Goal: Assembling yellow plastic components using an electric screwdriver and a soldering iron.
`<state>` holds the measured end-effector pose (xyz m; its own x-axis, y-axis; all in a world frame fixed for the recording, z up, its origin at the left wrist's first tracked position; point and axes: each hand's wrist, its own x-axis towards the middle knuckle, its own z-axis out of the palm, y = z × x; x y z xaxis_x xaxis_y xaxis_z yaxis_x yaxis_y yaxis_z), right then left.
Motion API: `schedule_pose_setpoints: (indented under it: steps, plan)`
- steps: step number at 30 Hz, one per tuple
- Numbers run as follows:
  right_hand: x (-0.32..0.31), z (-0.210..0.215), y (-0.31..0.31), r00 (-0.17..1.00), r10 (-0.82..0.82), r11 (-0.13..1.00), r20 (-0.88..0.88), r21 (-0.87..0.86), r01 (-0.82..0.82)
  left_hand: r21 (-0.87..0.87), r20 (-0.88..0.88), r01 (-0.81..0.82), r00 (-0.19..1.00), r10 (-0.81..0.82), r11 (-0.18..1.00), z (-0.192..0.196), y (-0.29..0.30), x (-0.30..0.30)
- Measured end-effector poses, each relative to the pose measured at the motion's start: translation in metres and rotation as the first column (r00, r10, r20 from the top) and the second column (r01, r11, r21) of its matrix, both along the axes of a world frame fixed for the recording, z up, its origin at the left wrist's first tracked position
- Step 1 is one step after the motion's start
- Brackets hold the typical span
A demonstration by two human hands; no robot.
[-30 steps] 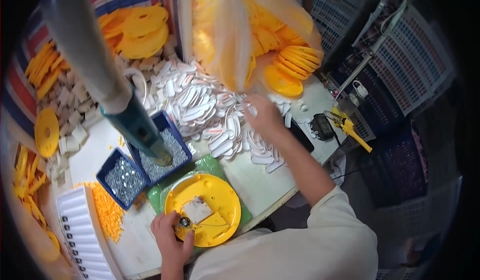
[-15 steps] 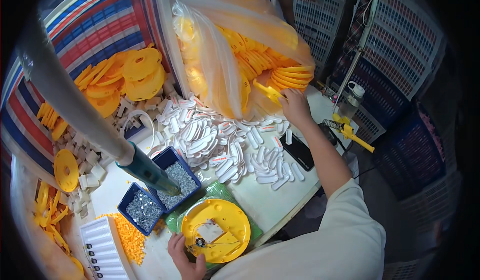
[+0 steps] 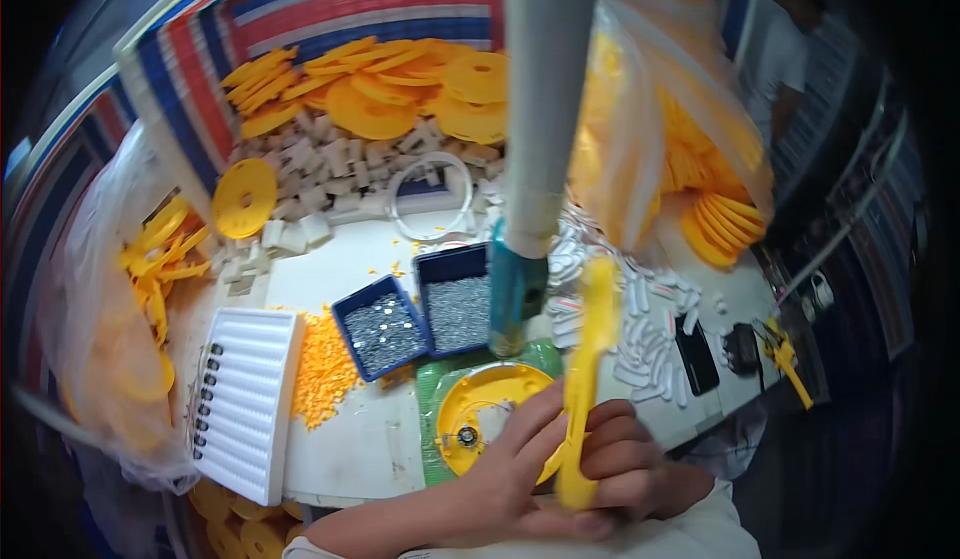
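Observation:
Upright between my hands is a yellow plastic disc (image 3: 590, 349), seen almost edge-on and blurred. My left hand (image 3: 525, 454) grips its near side from the left, while my right hand (image 3: 625, 449) has its fingers curled against it from the right. Just behind my left hand, a round yellow housing (image 3: 450, 399) lies open side up on a green mat (image 3: 430, 449). It has thin wires and a small round dark part inside; my left hand hides its lower right. A teal powered screwdriver (image 3: 518, 299) on a thick grey tube stands beyond it.
Two blue bins (image 3: 366, 367) hold small metal parts. Left of them are orange bits (image 3: 325, 364) and a white ridged tray (image 3: 245, 399). White oval pieces (image 3: 645, 349), a phone (image 3: 697, 354) and bagged yellow parts (image 3: 725, 224) lie right. Yellow discs (image 3: 370, 104) lie behind. A person (image 3: 785, 54) is far right.
My right hand has come back from the bagged discs with a yellow disc. My left hand has left the housing's edge and joined it on the disc. My view has swung left.

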<state>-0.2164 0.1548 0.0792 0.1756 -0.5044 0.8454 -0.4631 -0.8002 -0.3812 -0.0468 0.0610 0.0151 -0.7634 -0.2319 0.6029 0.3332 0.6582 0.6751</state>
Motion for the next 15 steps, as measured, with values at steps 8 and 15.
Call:
schedule_pose_setpoints:
  steps: [8,15]
  plan:
    - [-0.011,0.03,-0.027,0.97,-0.122,0.979,0.212,-0.136,0.153,0.657,-0.099,0.0,0.991,0.086,0.754,-0.109,0.009,0.089]
    - [-0.15,-0.032,-0.252,0.713,-0.598,0.771,-0.366,-0.021,0.637,0.989,-0.125,0.092,0.936,0.329,0.116,-0.055,0.012,0.143]
